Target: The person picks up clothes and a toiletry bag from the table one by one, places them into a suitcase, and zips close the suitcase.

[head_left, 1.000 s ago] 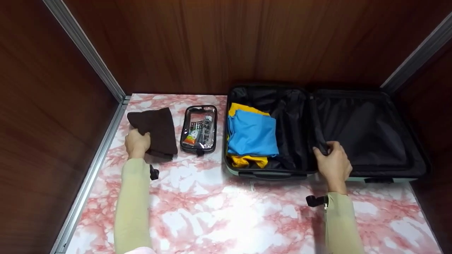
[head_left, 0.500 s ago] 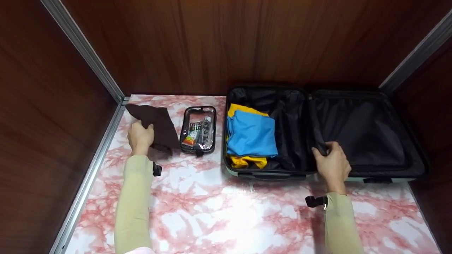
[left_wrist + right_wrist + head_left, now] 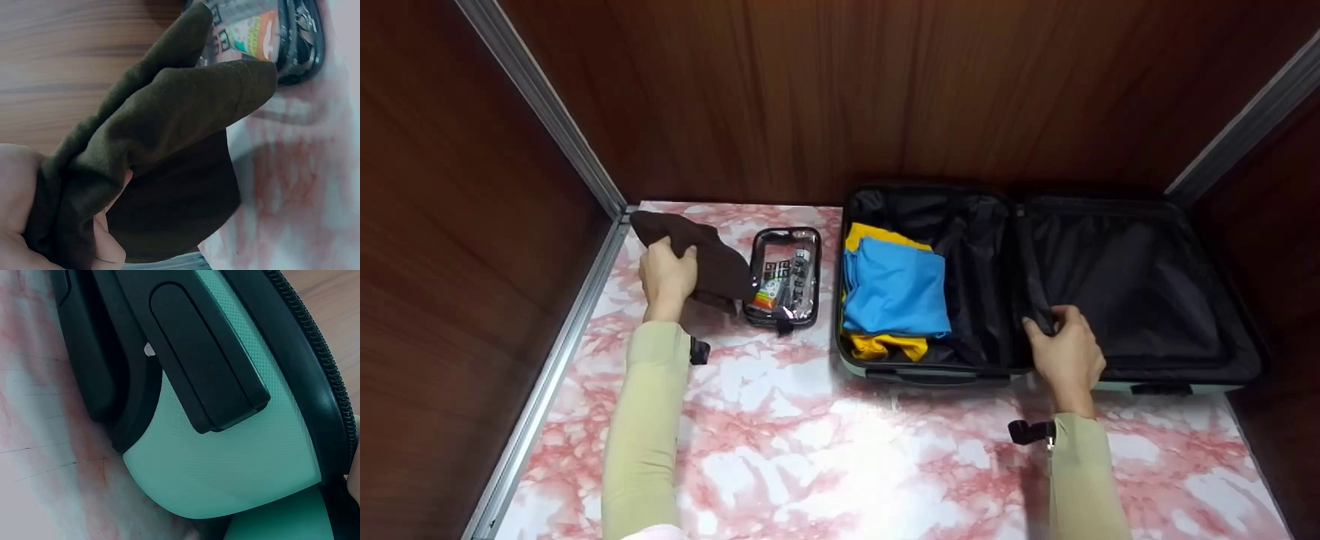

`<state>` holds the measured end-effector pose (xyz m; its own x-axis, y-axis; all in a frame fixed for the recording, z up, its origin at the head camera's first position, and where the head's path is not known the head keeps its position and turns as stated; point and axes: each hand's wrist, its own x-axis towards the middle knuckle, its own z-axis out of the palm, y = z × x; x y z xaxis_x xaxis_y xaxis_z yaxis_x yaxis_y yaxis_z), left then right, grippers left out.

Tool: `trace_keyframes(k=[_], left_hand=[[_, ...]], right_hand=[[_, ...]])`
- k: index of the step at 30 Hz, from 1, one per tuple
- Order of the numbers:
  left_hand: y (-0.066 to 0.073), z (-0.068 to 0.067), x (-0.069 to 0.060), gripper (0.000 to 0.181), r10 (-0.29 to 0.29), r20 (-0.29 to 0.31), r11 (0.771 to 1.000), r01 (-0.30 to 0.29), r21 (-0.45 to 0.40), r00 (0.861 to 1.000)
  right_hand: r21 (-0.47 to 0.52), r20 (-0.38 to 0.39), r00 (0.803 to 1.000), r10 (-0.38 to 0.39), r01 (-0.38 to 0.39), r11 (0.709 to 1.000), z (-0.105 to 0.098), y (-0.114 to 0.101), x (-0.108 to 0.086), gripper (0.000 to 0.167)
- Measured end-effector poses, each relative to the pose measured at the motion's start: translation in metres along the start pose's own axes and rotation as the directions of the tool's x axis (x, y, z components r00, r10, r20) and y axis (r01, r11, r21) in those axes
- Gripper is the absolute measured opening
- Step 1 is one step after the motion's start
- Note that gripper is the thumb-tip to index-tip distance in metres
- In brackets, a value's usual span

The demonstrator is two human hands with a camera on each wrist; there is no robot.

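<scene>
A folded dark brown cloth (image 3: 724, 262) is gripped by my left hand (image 3: 666, 274), raised off the surface at the left. In the left wrist view the same cloth (image 3: 169, 112) bends away in thick folds between thumb and fingers. My right hand (image 3: 1066, 354) pinches the black lining flap (image 3: 1037, 292) at the middle of an open suitcase (image 3: 851, 364). Inside its left half lie a folded blue cloth (image 3: 898, 289) and yellow cloth (image 3: 889, 346) beneath it. The right wrist view mostly catches the mint green shell (image 3: 225, 467), with only a sliver of the hand.
A clear zip pouch (image 3: 785, 319) with small toiletries lies between the brown cloth and the suitcase. Wood-patterned panels (image 3: 780, 97) with metal edging rise at the back and both sides. The pink-and-white marbled surface (image 3: 810, 450) extends in front.
My left hand has lifted the brown cloth and moved slightly right and farther away, so its corner now reaches over the pouch's edge. The right hand stays at the flap.
</scene>
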<state>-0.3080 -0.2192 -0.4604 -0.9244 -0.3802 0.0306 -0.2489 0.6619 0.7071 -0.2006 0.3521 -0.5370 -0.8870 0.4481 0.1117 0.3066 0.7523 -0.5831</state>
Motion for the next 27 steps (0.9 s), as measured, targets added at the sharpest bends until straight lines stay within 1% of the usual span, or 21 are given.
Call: trace_keyframes(k=[3,10,15,20,24,27], left_hand=[[0.005,0.0,0.0,0.038,0.033,-0.019,0.999,-0.033,0.004,0.999],[0.017,0.0,0.0,0.039,0.078,-0.047,0.997,-0.079,-0.002,0.996],[0.028,0.003,-0.002,0.035,0.115,-0.066,0.993,-0.117,-0.024,0.991],[0.041,0.005,-0.006,0.036,0.172,-0.079,0.982,-0.177,-0.06,0.982],[0.051,0.007,-0.007,0.026,0.216,-0.09,0.973,-0.223,-0.065,0.972],[0.058,0.007,-0.008,0.023,0.23,-0.089,0.969,-0.237,-0.071,0.969]], right_hand=[[-0.001,0.004,1.0,0.002,-0.002,1.0,0.0,0.0,0.0,0.063],[0.002,0.0,1.0,0.002,-0.002,1.0,0.0,-0.001,-0.001,0.063],[0.006,-0.01,1.0,0.003,-0.003,1.0,0.001,0.0,-0.002,0.062],[0.003,-0.004,1.0,0.005,-0.005,1.0,0.0,0.001,-0.003,0.062],[0.003,0.004,1.0,0.008,-0.008,1.0,0.0,0.001,-0.003,0.062],[0.004,0.002,1.0,0.008,-0.008,1.0,0.0,0.001,-0.002,0.062]])
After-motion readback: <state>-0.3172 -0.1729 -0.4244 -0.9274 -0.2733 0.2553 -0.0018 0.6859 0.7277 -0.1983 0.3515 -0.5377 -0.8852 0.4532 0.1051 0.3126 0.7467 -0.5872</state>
